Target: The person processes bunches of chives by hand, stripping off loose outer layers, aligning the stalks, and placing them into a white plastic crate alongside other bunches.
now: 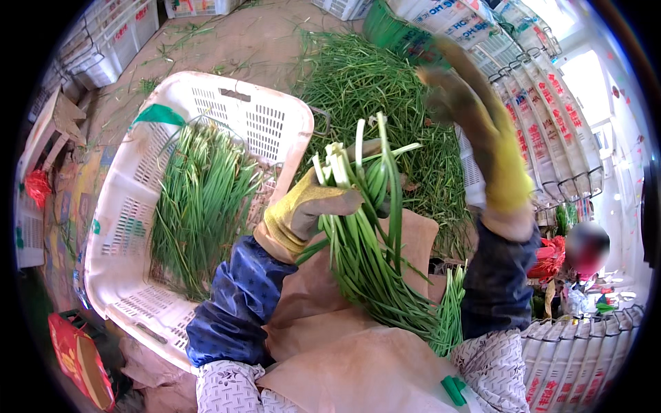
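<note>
My left hand (304,209), in a soiled yellow work glove, grips a bunch of garlic chives (369,266) near its white stem ends. The stems point away from me. The green leaves hang down over the tan apron (356,361) on my lap. A few stalks stick out sideways from the bunch. Up to the right, my right hand (483,113), gloved alike, is raised with its fingers apart and blurred, holding nothing that I can see. It is above the edge of a heap of loose green leaves (356,77). Another chive bunch (452,312) lies by my right forearm.
To the left, a white plastic crate (98,253) holds more chives (204,206). Stacked white crates (552,129) stand at the right, with a green tub (395,31) beyond the heap. A wooden stool (51,131) is far left. Another person (587,250) is at the right.
</note>
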{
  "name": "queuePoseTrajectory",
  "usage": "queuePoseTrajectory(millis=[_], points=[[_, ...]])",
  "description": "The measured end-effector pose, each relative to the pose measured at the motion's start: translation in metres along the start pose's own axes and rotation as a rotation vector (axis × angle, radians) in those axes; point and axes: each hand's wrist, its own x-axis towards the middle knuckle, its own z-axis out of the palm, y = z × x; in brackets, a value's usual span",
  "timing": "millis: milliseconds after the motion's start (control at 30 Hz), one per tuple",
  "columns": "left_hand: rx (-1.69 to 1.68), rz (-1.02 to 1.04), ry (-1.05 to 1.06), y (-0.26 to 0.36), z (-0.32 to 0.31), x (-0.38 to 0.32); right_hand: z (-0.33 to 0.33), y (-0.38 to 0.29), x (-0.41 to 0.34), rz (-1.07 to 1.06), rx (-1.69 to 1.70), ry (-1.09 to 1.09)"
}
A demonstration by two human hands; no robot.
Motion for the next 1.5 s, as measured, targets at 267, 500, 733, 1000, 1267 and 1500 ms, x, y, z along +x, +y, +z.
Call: queuePoseTrajectory(millis=[267,500,733,1000,1267,1500], points=[[-0.045,0.016,0.228,-0.012,-0.015,-0.008,0.066,0.047,0.021,-0.713,-0.614,-0.684],[-0.276,0.038,0.210,-0.019,-0.031,-0.007,0.059,0.051,-0.011,-0.171,-0.175,-0.070],[-0.194,-0.056,0.243,-0.025,-0.042,-0.008,0.071,0.054,-0.047,-0.092,-0.896,-0.324],[-0.208,-0.128,0.284,-0.033,-0.050,-0.002,0.078,0.061,-0.047,0.175,-0.745,-0.312],[-0.369,-0.209,0.337,-0.063,-0.074,-0.006,0.090,0.099,-0.057,0.164,-0.775,-0.235],[-0.341,-0.136,0.251,-0.045,-0.049,-0.001,0.058,0.039,-0.057,0.349,0.314,0.026]])
